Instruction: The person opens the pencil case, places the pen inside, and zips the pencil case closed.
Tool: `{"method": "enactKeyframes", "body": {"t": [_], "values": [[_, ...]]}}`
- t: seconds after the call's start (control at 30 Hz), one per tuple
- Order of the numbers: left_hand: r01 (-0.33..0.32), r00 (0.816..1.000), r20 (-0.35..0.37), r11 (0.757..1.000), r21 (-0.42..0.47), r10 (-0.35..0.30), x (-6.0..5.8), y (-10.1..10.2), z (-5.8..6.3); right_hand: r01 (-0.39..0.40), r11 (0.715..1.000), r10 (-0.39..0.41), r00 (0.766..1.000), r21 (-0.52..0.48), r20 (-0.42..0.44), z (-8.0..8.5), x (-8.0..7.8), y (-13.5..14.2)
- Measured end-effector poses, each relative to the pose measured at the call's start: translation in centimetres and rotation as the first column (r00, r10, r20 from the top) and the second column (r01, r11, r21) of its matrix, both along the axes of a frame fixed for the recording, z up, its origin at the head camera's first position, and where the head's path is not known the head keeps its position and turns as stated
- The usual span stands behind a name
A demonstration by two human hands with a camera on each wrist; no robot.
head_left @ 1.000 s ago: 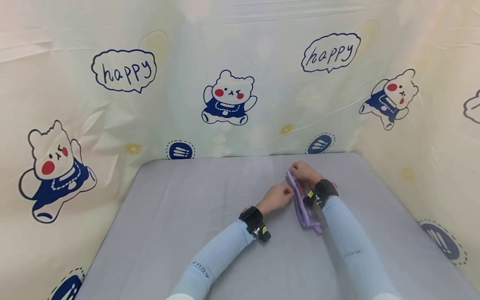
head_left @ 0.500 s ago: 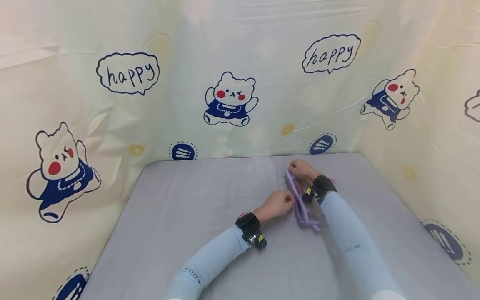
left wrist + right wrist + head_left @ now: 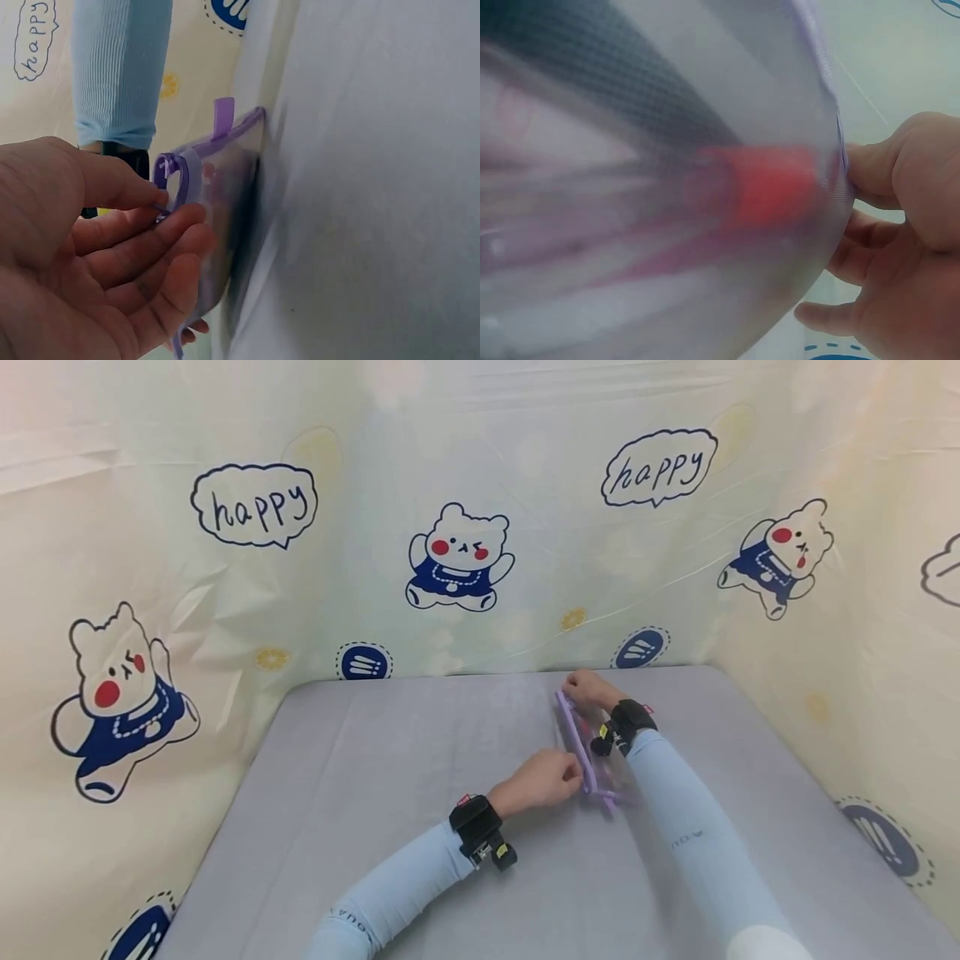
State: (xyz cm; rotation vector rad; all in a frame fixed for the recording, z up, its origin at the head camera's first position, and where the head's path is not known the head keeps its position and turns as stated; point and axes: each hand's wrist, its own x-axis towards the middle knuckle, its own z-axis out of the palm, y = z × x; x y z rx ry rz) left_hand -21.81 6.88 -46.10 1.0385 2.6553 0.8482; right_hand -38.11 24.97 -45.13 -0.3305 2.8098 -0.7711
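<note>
A clear zipper pouch (image 3: pixel 576 739) with purple trim stands on its side on the grey table, its top edge running away from me. My left hand (image 3: pixel 542 779) pinches the near end of the zipper (image 3: pixel 180 176) between thumb and index finger; the other fingers curl loosely, and the small part pinched is mostly hidden. At the far end, my right hand (image 3: pixel 594 690) grips the pouch's corner between thumb and fingers. Through the clear side (image 3: pixel 780 277), the right wrist view shows a blurred red item (image 3: pixel 769 184) and a dark meshed item (image 3: pixel 607 67) inside.
The grey table (image 3: pixel 405 735) stretches left and right of the pouch. A patterned curtain (image 3: pixel 525 468) with bear drawings hangs behind the table and at both sides. A purple tab (image 3: pixel 223 116) sticks out from the pouch's near end.
My left hand has slid toward me along the zipper. The purple edges, apart before, now lie together in one line. The pouch and my right hand have shifted slightly left.
</note>
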Motion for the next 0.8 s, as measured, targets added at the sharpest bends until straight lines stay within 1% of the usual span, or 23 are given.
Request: {"method": "enactKeyframes", "body": {"t": [0.1,0.2,0.33,0.4,0.5,0.57,0.63,0.7,0.73,0.8], "values": [[0.033,0.999,-0.019,0.999,-0.037,-0.034,0.6,-0.3,0.4,0.002,1.000,-0.002,1.000,-0.007,0.007,-0.1,-0.1,-0.3],[0.072,0.997,-0.013,0.995,-0.063,-0.073,1.2,-0.6,0.7,-0.005,1.000,0.005,1.000,-0.012,0.010,-0.3,-0.3,-0.5],[0.111,0.994,0.031,0.992,-0.067,-0.109,1.6,-0.9,1.1,-0.010,1.000,0.010,1.000,-0.009,0.003,-0.4,-0.8,-0.8],[0.126,0.991,0.048,0.989,-0.076,-0.122,1.5,-1.0,1.4,-0.002,1.000,0.002,1.000,-0.021,-0.003,-0.4,-1.0,-1.0],[0.136,0.990,0.047,0.985,-0.104,-0.131,1.2,-1.4,1.5,-0.002,0.998,0.001,1.000,-0.058,-0.010,-0.9,-1.1,-1.2],[0.154,0.988,0.039,0.979,-0.132,-0.151,1.0,-1.7,1.4,0.014,0.996,-0.014,1.000,-0.085,0.006,-1.5,-0.9,-1.2],[0.177,0.984,0.043,0.974,-0.140,-0.173,0.9,-2.1,0.9,0.031,0.995,-0.027,0.999,-0.100,0.037,-2.0,-0.7,-1.2],[0.206,0.977,0.076,0.969,-0.133,-0.197,0.7,-2.6,0.7,0.066,0.991,-0.057,0.995,-0.114,0.079,-2.0,-0.2,-1.2],[0.211,0.975,0.103,0.969,-0.130,-0.198,0.5,-3.0,0.7,0.079,0.989,-0.068,0.993,-0.124,0.093,-1.9,0.0,-1.2],[0.207,0.973,0.133,0.972,-0.116,-0.191,0.1,-3.8,1.2,0.080,0.991,-0.072,0.994,-0.109,0.078,-1.2,0.6,-1.2]]}}
